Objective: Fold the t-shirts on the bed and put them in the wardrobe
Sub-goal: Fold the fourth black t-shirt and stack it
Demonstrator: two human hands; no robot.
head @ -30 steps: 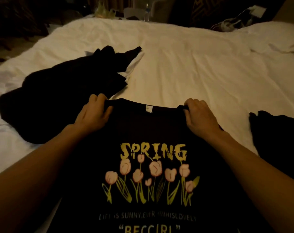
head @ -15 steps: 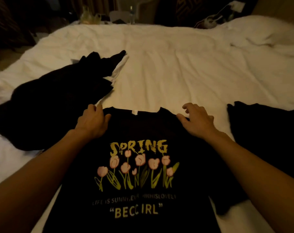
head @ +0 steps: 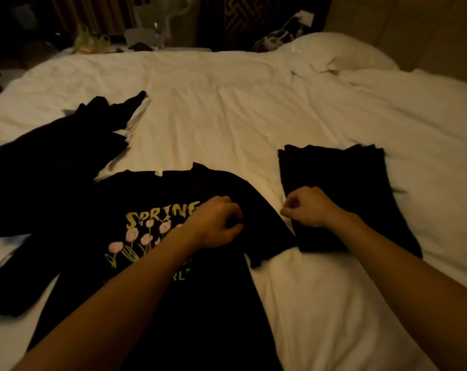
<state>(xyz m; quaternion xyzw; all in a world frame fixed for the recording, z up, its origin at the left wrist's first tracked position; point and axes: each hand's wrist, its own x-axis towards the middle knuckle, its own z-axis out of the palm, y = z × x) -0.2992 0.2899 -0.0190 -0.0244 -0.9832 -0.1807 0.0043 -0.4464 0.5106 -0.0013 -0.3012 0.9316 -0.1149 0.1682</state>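
Black tee (head: 160, 194) at bed's (head: 227, 116) near edge: my left hand (head: 216, 223) pinches cloth, right hand (head: 307, 207) curled, grip unclear. Lopsided tug could mean crooked fold.

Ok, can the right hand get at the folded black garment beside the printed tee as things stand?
Probably yes: the right hand sits at the near-left corner of the folded black garment, with nothing lying on it or between them.

Black t-shirt (head: 213, 183), yellow lettering, pink tulips; white bedsheet (head: 227, 116)
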